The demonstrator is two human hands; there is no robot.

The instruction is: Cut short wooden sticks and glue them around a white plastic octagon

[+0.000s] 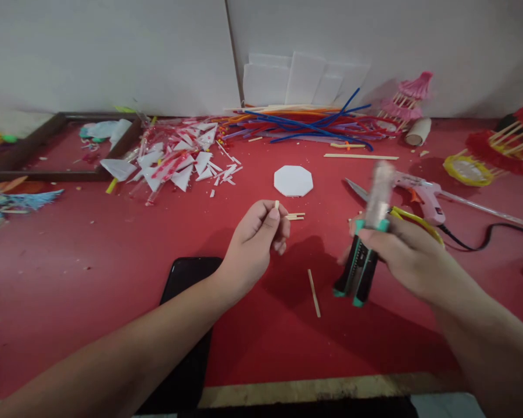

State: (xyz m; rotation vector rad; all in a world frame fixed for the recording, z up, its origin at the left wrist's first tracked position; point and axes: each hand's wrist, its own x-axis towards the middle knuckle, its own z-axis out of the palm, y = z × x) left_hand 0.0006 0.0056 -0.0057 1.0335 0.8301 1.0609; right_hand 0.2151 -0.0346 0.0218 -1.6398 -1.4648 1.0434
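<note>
Between the thumb and fingers of my left hand (261, 232) is a short wooden stick (276, 204), with just its pale end showing. My right hand (401, 249) is wrapped around a black and green utility knife (361, 261), its metal upper part blurred and pointing up. Several short cut sticks (296, 218) lie just past my left fingers. A single stick (314, 293) rests on the red table between my hands. Beyond my left hand sits a white octagonal piece (293, 181), lying flat and untouched.
A pink glue gun (425, 200) and yellow-handled scissors (355, 188) lie by my right hand. Pipe cleaners (305, 125) and white scraps (183, 157) are at the back. A black phone (187, 337) lies under my left forearm. A red stick model (501, 145) stands far right.
</note>
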